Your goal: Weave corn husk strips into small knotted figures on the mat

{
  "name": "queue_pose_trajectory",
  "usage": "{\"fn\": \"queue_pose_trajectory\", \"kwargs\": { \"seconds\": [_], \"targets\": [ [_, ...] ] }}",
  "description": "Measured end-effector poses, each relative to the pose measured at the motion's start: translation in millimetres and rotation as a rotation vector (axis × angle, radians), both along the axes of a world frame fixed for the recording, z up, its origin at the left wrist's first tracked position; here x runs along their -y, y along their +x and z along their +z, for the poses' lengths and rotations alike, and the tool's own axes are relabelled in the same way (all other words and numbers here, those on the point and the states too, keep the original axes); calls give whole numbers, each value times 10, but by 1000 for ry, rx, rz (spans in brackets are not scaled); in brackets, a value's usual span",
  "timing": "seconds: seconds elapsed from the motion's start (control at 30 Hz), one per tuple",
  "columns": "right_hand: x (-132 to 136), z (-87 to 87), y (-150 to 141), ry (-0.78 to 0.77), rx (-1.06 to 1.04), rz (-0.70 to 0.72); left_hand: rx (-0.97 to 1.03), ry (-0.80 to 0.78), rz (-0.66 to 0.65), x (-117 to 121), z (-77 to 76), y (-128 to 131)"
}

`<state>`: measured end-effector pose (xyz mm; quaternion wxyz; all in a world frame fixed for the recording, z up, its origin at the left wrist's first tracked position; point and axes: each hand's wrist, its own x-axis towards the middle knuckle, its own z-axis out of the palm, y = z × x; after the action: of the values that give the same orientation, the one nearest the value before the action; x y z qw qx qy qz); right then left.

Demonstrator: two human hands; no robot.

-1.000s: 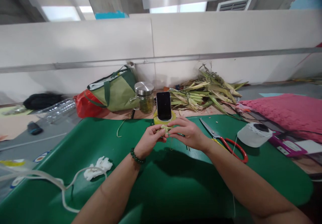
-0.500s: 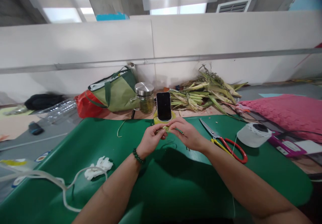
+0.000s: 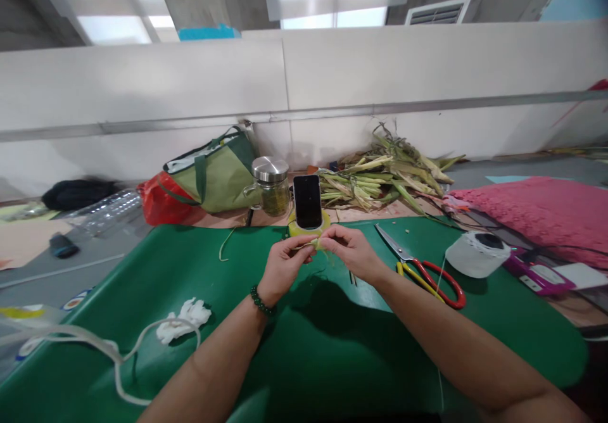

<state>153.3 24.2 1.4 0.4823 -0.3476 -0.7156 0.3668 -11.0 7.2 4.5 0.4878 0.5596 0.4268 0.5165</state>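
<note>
My left hand and my right hand meet above the green mat, both pinching a small pale green leaf piece between their fingertips. Thin strands hang from the piece toward the mat. A dark bead bracelet sits on my left wrist. Just behind the hands a black phone stands upright on a yellow stand.
Red-handled scissors lie right of my hands, then a white thread spool. Behind are a lidded glass jar, a green bag, a pile of green leaves and pink cloth. White cloth and tubing lie left.
Both hands have lifted slightly and shifted a little toward the phone, still pinching the leaf piece; the fingers have reworked their hold on it.
</note>
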Motion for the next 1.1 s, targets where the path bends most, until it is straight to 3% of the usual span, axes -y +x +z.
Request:
{"fn": "queue_pose_trajectory", "kwargs": {
  "seconds": [0.1,0.3,0.43,0.53,0.77,0.87,1.1],
  "targets": [
    [2,-13,-20,10,-7,-6,32,-16,38,-1,-4,1],
    [9,-19,-12,274,76,-27,81,-103,-32,-1,-16,8],
    [7,-37,-2,389,115,-3,149,-114,6,-5,-24,13],
    [21,-35,-9,370,110,-16,149,-67,33,-7,-32,21],
    [12,-64,-39,130,16,-106,64,44,99,12,-62,64],
    [4,-100,-61,123,-22,-114,60,70,135,12,-65,60],
    [54,-65,-49,478,130,-105,64,-16,154,3,-48,44]
  ]
}}
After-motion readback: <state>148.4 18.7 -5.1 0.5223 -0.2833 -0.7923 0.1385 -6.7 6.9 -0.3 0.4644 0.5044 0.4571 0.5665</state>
